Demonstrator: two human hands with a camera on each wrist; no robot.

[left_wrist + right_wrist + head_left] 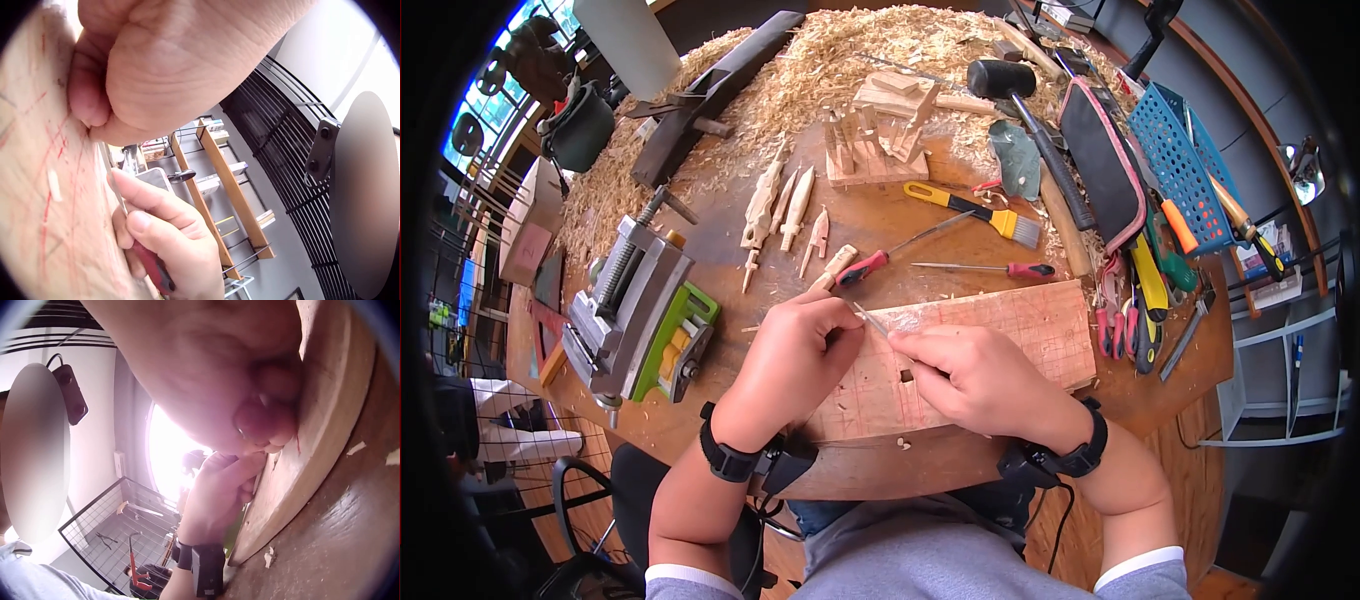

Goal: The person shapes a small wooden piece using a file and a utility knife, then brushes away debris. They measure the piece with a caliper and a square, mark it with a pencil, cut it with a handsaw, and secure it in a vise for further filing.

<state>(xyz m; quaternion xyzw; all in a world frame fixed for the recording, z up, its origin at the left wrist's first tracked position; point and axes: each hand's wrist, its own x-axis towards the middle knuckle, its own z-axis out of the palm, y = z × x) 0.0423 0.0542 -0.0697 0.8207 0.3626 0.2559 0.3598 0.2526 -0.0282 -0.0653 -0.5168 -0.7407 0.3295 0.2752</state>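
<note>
My left hand (805, 345) is curled low over a thick pale board (865, 405) marked with red lines. It appears to grip a small pale wooden piece, mostly hidden, with a thin tip (749, 329) showing left of the hand. My right hand (970, 375) grips a slim tool with a red and black handle (150, 265), seen in the left wrist view. Its narrow metal blade (119, 190) reaches toward my left fingertips. In the right wrist view the hands nearly meet just above the board. A square hole (906, 376) pierces the board near my right fingers.
Two red-handled tools, one with this handle (1031, 270), a yellow brush (1015, 227) and carved wooden pieces (798, 210) lie beyond the board. A vise (625, 310) stands left. Wood shavings (880, 40), a mallet (1001, 78) and a blue basket (1180, 165) are farther back.
</note>
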